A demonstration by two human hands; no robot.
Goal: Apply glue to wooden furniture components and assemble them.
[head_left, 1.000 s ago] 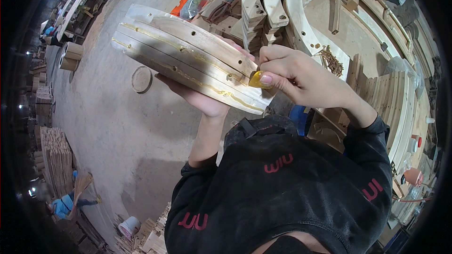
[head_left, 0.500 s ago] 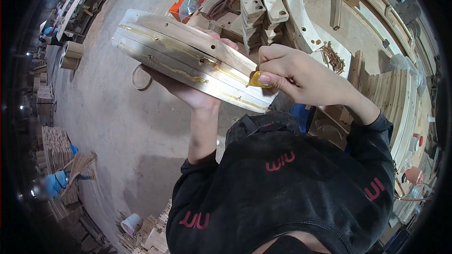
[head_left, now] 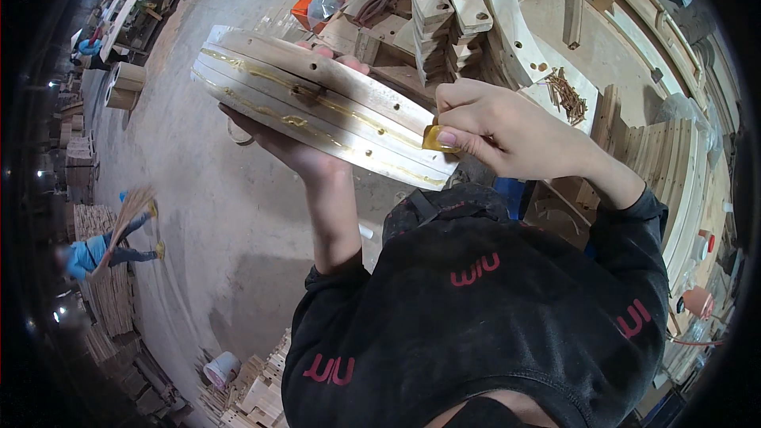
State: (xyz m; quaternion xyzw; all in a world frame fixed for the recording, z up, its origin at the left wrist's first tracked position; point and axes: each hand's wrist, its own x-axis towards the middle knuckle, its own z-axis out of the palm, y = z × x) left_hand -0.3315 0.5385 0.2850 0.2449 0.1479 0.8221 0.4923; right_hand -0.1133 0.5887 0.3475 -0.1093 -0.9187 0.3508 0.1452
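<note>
My left hand [head_left: 319,162] is wrapped under and around a stack of curved wooden pieces [head_left: 337,131], lifted and tilted down toward the right. Wet yellowish glue runs in lines along its pale face, which has several small dark holes. Fingertips of that hand show at the far edge; the palm is mostly behind the wood. Between thumb and fingers, my right hand [head_left: 519,131] pinches a small yellow scraper [head_left: 433,139]. Its edge lies against the stack near the right end, over a glue line.
Curved wooden parts [head_left: 511,24] stand piled at the far side, beside a heap of screws [head_left: 566,97]. Pliers [head_left: 382,1] and an orange box [head_left: 307,6] lie farther left. A co-worker in blue [head_left: 103,252] carries thin strips at the left. A white bucket [head_left: 222,368] is lower left.
The wooden stack and my left hand have shifted slightly left. The scraper has turned a little in my right hand, still near the stack's right end. The co-worker in blue has moved up the picture.
</note>
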